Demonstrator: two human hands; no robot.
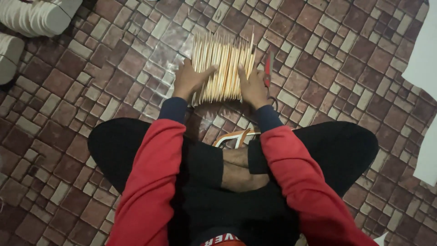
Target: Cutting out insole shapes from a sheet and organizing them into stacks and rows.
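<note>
A flat row of pale wooden sticks (221, 66) lies side by side on a clear plastic sheet (170, 43) on the floor in front of my crossed legs. My left hand (188, 79) presses against the row's left edge, thumb laid across the sticks. At the right edge my right hand (252, 85) does the same, fingers resting on top of the sticks. Both hands squeeze the row from either side. A red-handled tool (268, 68) lies just right of the sticks, beside my right hand.
The floor has a brick-pattern covering (346, 59). White rolled bundles (36, 16) sit at the top left. White sheets (425, 54) lie along the right edge. An orange and white object (236, 136) rests by my legs.
</note>
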